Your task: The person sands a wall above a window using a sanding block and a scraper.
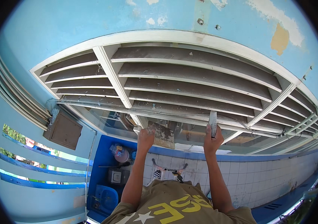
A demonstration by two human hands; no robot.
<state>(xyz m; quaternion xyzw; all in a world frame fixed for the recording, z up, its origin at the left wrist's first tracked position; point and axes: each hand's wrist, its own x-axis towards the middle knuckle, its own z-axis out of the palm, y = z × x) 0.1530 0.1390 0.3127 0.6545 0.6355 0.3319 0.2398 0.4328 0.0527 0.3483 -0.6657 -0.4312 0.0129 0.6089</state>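
Note:
My left hand (pixel 146 138) is closed on the edge of a flat, rectangular putty board (pixel 163 135), its face blotched with dark and pale stains. In my right hand (pixel 213 142) a putty knife (pixel 213 121) stands upright, its pale, smeared blade pointing up and its handle hidden by my fingers. The blade's tip lies in front of the lower edge of the white-framed louvres (pixel 196 84); whether it touches the frame I cannot tell. Both arms are raised, with the board and knife held apart from each other. Dust and flecks cover the brown slats.
Thin cables (pixel 166 111) run along the frame below the slats. A brown metal box (pixel 62 128) and pipes (pixel 15 87) are on the left wall. Far below are a tiled floor (pixel 237 175), a blue basin (pixel 106 198) and a clear plastic bag (pixel 120 153). Blue wall paint (pixel 91 18) is peeling.

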